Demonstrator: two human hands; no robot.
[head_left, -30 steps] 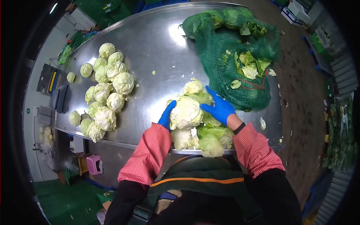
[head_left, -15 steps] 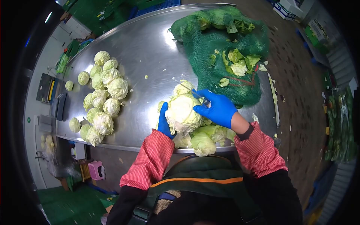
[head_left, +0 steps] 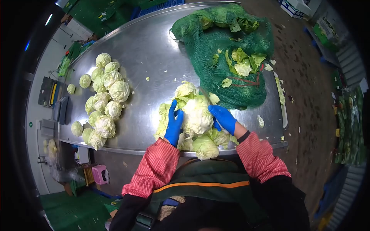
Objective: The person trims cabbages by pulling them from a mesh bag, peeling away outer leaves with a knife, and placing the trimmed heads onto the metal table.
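Right hand (head_left: 222, 119) slid down the cabbage (head_left: 197, 115), left hand (head_left: 173, 125) opposite, both grips clamped on it, palms hidden.

Table (head_left: 154, 46): runs from the near edge at the person's waist away to the far left.
Cabbage (head_left: 197, 115): on the table near its front edge, between the left hand (head_left: 174, 125) on its left side and the right hand (head_left: 222, 118) on its right.
Heads (head_left: 204, 146): at the front edge, just before the cabbage, touching it.
Sack (head_left: 216, 42): behind the cabbage and to its right, on the table.
Leaves (head_left: 243, 63): on top of the sack.
Pile (head_left: 104, 96): on the table's left part, well apart from the cabbage.
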